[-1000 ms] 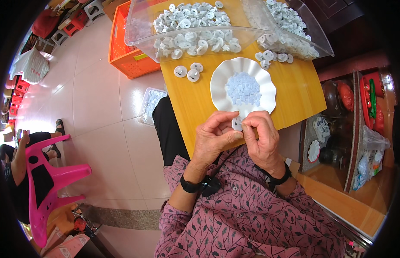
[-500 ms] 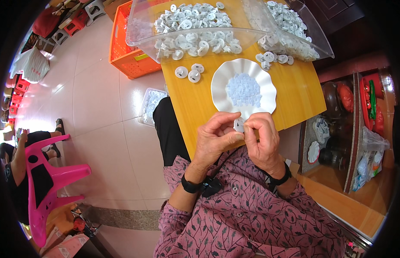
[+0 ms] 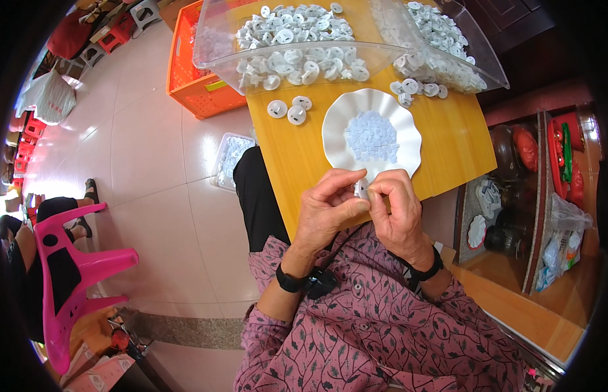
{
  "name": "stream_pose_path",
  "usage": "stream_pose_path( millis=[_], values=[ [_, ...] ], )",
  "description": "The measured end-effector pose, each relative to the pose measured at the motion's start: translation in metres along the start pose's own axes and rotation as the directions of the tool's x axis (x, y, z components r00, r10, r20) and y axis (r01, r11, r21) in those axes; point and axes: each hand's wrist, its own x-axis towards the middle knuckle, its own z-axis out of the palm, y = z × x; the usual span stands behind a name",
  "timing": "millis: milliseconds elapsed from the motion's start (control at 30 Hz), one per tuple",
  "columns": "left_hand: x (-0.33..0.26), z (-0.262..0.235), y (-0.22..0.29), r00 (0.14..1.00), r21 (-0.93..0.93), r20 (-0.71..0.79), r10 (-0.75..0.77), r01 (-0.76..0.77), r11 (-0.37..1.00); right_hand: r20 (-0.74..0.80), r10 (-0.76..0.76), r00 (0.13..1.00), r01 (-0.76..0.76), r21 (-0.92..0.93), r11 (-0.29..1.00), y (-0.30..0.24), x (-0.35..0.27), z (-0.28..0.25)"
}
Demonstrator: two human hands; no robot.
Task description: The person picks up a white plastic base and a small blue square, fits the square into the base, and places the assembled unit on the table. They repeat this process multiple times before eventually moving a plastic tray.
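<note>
My left hand [image 3: 330,212] and my right hand [image 3: 399,212] meet at the near edge of a yellow board [image 3: 448,140]. Between the fingertips of both sits a small white round plastic part [image 3: 361,189]. Just beyond the hands stands a white scalloped dish [image 3: 337,124] with a heap of tiny pale blue-white pieces [image 3: 372,136]. Three loose white round parts [image 3: 289,110] lie on the board to the dish's left. Farther off, a clear plastic tray [image 3: 297,65] holds several of the same round parts, and a second clear tray [image 3: 477,62] holds more.
An orange crate [image 3: 193,91] stands on the tiled floor left of the board, and a small clear box [image 3: 229,160] lies near my knee. A pink plastic chair [image 3: 75,274] and another person's legs [image 3: 52,212] are at the far left. Shelves with jars [image 3: 533,196] are on the right.
Both hands stay together at the board's edge on the small white part; only the fingers shift slightly.
</note>
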Motion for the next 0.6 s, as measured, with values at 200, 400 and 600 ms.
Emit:
stream_pose_path(
  millis=[200, 400, 600],
  values=[
    [0.003, -0.002, -0.002, 0.999, 0.010, 0.016, 0.048, -0.048, 0.999, 0.042, -0.031, 0.999, 0.032, -0.029, 0.999, -0.002, 0.004, -0.005],
    [0.001, -0.004, 0.000, 0.996, -0.148, -0.019, -0.082, 0.078, 0.986, -0.027, 0.012, 1.000, -0.011, 0.013, 1.000, -0.009, -0.001, 0.000],
    [0.001, -0.004, 0.002, 0.996, -0.203, -0.006, -0.084, 0.081, 0.976, -0.025, -0.047, 0.999, 0.046, -0.028, 0.999, -0.014, -0.001, -0.002]
  ],
)
